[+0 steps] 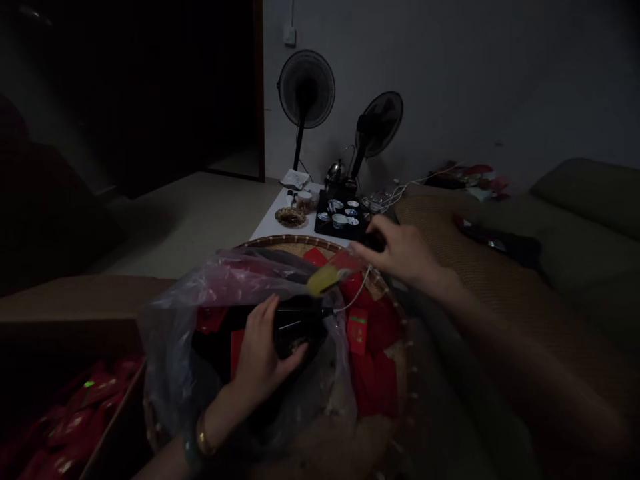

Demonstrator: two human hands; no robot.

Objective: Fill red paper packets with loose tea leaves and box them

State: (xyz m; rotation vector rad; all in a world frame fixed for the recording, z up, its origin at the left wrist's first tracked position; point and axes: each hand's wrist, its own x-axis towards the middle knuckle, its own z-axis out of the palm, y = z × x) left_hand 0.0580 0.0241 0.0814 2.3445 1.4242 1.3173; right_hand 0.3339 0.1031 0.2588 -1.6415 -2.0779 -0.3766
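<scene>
My left hand (260,350) lies over a glossy black device (300,320), fingers and thumb spanning it. A thin white cord (357,293) runs from the device's right end. The device rests on a clear plastic bag (200,293) in a round woven basket (383,427). My right hand (400,250) is closed, pinching a small clear packet (345,263) by its upper end. The packet's lower part shows a blurred yellow patch and hangs just above the device. Several red envelopes (357,330) lie in the basket on the right.
At lower left stands a cardboard box (90,297) full of shiny red packets (80,407). Beyond the basket, a white table (270,217) bears a black tray (325,230) with several cups. Two fans (306,87) stand behind. A sofa with a woven mat (450,240) is at right.
</scene>
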